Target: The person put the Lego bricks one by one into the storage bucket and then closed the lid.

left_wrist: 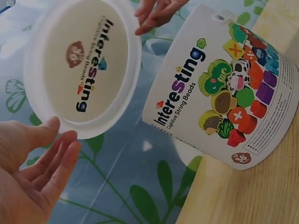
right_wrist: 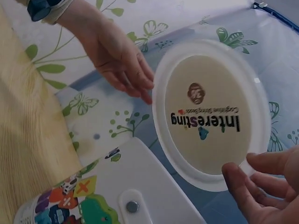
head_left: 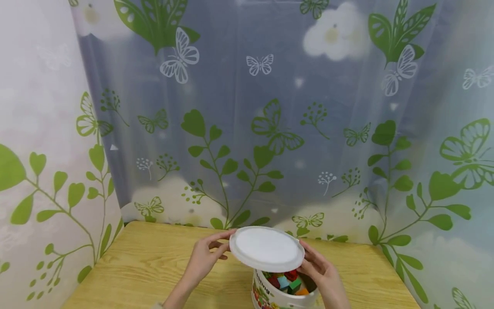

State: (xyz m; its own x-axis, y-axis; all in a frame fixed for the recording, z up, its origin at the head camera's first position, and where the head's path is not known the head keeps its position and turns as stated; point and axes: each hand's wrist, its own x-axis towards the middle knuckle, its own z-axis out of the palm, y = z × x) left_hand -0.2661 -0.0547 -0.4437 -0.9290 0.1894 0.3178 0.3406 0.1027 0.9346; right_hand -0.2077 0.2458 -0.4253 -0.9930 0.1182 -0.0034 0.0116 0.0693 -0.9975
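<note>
A round white lid (head_left: pixel 268 248) is held up over a white bucket (head_left: pixel 257 296) printed "Interesting". My left hand (head_left: pixel 204 255) pinches the lid's left edge between thumb and fingers. At the opposite edge, my right hand (head_left: pixel 322 272) grips it the same way. The lid tilts above the mouth of the bucket, so part of the opening is hidden in the head view. Colourful blocks (head_left: pixel 283 282) in red, light blue, green and orange show inside. Both wrist views show the underside of the lid (right_wrist: pixel 210 154), with the print showing through mirrored.
The bucket stands on a wood-grain table (head_left: pixel 154 253) near its front. Behind the table hangs a blue-grey curtain (head_left: pixel 231 94) with green leaves and butterflies; similar printed sheets close off both sides. A handle rivet (right_wrist: pixel 132 206) sits on the bucket's side.
</note>
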